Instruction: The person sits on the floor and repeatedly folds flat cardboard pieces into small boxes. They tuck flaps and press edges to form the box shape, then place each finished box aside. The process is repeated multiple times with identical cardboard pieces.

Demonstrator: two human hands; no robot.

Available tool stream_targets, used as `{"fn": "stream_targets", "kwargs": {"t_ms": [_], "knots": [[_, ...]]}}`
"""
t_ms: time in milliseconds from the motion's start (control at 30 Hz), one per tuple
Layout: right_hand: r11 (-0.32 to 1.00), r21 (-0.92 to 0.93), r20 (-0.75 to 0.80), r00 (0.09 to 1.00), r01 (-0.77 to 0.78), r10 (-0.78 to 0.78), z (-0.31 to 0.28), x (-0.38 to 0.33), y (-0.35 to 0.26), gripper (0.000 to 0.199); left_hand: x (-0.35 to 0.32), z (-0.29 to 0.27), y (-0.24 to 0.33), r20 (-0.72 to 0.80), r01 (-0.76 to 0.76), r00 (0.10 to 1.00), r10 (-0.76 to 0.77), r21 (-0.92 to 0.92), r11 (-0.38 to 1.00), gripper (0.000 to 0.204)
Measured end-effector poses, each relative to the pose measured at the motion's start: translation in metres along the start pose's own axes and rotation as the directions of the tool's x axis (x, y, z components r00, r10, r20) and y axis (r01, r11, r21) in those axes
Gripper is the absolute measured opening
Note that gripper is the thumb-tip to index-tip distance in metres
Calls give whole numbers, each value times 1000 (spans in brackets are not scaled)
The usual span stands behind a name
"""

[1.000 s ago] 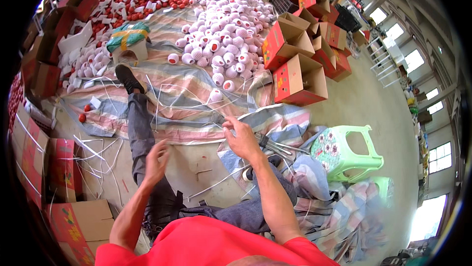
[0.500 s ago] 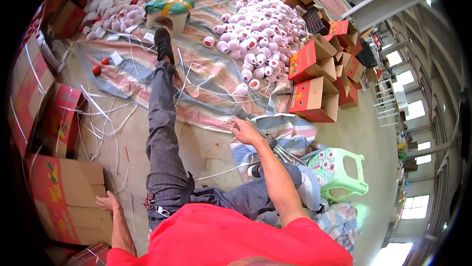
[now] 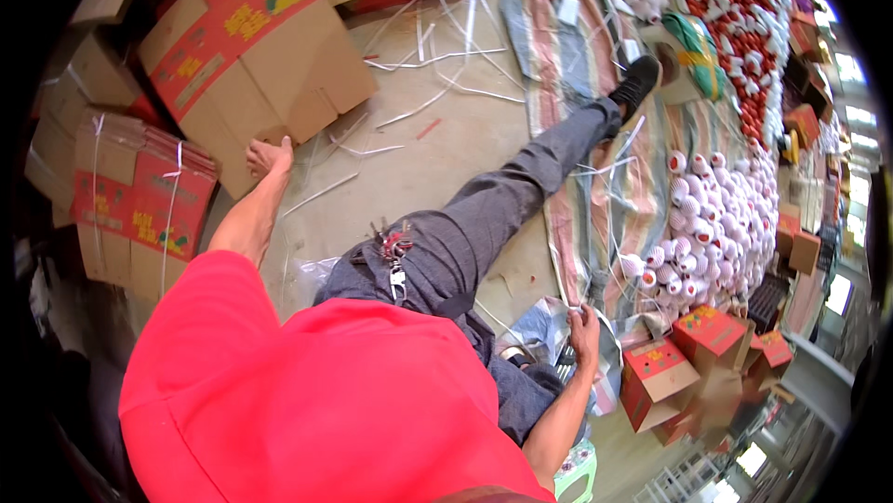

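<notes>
My left hand (image 3: 270, 159) has its fingers bent over the near edge of a flattened brown and red cardboard box (image 3: 307, 75), which lies at the upper left. My right hand (image 3: 584, 331) is low on the right, fingers curled, beside crumpled striped sheeting (image 3: 535, 326). Metal rods (image 3: 566, 361) show just below that hand; whether it grips them or something small is hidden. My left leg (image 3: 507, 182) stretches across the floor, the black shoe (image 3: 636, 85) resting at the striped tarp (image 3: 563, 159).
Strapped flat cartons (image 3: 149, 191) stand at the left. Loose white straps (image 3: 437, 61) litter the floor. Beyond lie net-wrapped fruits (image 3: 716, 215) and bare red fruits (image 3: 749, 1). Open cartons (image 3: 656, 377) and a green stool (image 3: 579, 473) are at the lower right.
My view has swung left, bringing the cartons nearer the middle. My left hand has gone from hanging beside the box to its edge. My right hand's fingers are more curled.
</notes>
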State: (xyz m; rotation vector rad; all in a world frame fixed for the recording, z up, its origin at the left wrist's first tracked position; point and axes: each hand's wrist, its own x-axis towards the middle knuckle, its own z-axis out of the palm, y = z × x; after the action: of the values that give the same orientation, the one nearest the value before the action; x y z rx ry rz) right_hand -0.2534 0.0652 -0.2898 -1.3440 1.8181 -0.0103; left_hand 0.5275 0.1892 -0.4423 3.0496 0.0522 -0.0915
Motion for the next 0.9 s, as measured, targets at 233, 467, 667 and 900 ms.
{"fn": "stream_targets", "kwargs": {"t_ms": [233, 467, 667, 900], "knots": [[983, 135, 35, 992, -124, 121, -6, -12, 58, 58, 66, -19, -23, 212, 257, 949, -233, -90, 962, 94], [952, 193, 69, 971, -237, 228, -6, -27, 71, 57, 47, 20, -49, 244, 401, 910, -336, -306, 864, 102], [931, 301, 39, 978, -208, 205, 9, -40, 78, 54, 33, 131, -7, 375, 458, 885, -275, -594, 661, 74], [945, 214, 116, 967, -249, 228, 4, -30, 69, 56, 1, 129, 26, 589, 613, 788, -180, -722, 320, 44]]}}
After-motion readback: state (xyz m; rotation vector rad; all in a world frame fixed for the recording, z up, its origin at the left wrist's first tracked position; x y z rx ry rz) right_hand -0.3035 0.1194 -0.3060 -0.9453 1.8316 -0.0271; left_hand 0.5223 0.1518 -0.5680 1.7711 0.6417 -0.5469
